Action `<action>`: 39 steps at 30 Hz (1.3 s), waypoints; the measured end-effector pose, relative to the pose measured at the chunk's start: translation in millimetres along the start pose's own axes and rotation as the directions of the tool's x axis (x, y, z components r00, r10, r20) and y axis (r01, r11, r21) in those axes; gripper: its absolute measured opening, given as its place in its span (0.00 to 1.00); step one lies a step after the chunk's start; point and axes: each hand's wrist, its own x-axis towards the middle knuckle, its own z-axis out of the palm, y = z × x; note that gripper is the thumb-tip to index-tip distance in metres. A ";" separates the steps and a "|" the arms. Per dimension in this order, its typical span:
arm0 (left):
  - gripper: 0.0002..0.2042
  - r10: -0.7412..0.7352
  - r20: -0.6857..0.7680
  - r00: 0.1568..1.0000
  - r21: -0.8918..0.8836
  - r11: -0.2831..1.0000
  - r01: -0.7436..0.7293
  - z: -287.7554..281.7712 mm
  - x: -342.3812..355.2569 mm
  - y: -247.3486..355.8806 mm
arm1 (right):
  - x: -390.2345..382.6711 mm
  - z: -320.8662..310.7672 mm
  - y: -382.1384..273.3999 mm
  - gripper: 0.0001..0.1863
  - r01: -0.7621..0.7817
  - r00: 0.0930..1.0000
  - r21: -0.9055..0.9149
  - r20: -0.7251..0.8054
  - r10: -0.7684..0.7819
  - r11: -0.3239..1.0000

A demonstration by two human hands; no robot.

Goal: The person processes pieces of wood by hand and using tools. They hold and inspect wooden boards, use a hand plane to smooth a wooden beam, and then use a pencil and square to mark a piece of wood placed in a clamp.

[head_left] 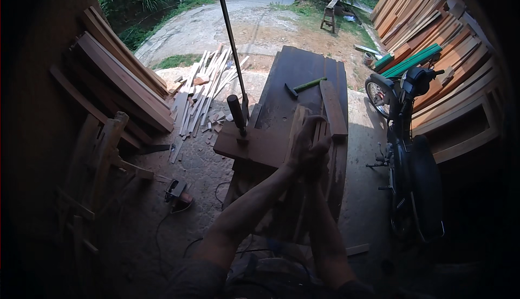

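Both forearms are reaching in from the lower edge and meeting over the dark wooden bench [303, 77]. The left hand [303, 150] and right hand [320, 150] are lying pressed together, palm against palm, over a bundle of thin wooden slats [299, 119] that is resting lengthwise on the bench. Whether either grip is pinching a slat, I cannot tell; the fingers are overlapping.

A green-handled hammer [304, 86] is lying farther up the bench, just beside a loose plank [332, 108]. At the bench's left corner a clamp handle [236, 115] is standing upright. A power tool [177, 192] is sitting on the floor to the left, a motorbike [407, 136] is standing on the right. No containers are showing.
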 end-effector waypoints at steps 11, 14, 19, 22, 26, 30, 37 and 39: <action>0.21 0.034 -0.014 0.999 -0.016 0.999 -0.034 4.5 19.6 -11.0 | 17.5 32.3 2.4 0.21 0.024 0.990 0.035 0.135 -0.028 0.999; 0.21 0.038 -0.016 0.999 -0.020 0.999 -0.038 4.8 24.0 -11.1 | 20.6 37.4 0.3 0.21 0.026 0.997 0.047 0.071 -0.029 0.999; 0.20 0.062 -0.015 0.998 -0.003 0.998 -0.062 6.6 31.5 -11.2 | 28.1 55.1 1.6 0.21 0.050 0.995 0.068 -0.085 -0.045 0.996; 0.20 0.091 -0.036 0.995 0.002 0.996 -0.091 5.9 36.2 -20.4 | 36.4 29.7 -1.6 0.22 0.040 0.971 0.065 0.232 -0.054 0.997; 0.20 0.135 -0.047 0.990 -0.001 0.991 -0.135 9.0 43.7 -19.5 | 41.9 32.6 -6.7 0.21 0.007 0.964 0.105 0.262 -0.034 0.994; 0.20 0.085 -0.045 0.995 0.005 0.996 -0.085 8.1 50.0 -23.5 | 43.1 41.7 -19.0 0.19 -0.019 0.984 0.071 0.178 0.006 0.997; 0.20 0.125 -0.064 0.990 0.014 0.992 -0.125 14.2 68.4 -35.3 | 52.5 116.1 8.0 0.15 0.263 0.940 0.030 -0.235 -0.249 0.964; 0.20 0.094 -0.043 0.995 -0.012 0.995 -0.095 13.9 75.9 -39.6 | 58.4 117.5 5.2 0.15 0.248 0.963 0.126 -0.144 -0.229 0.961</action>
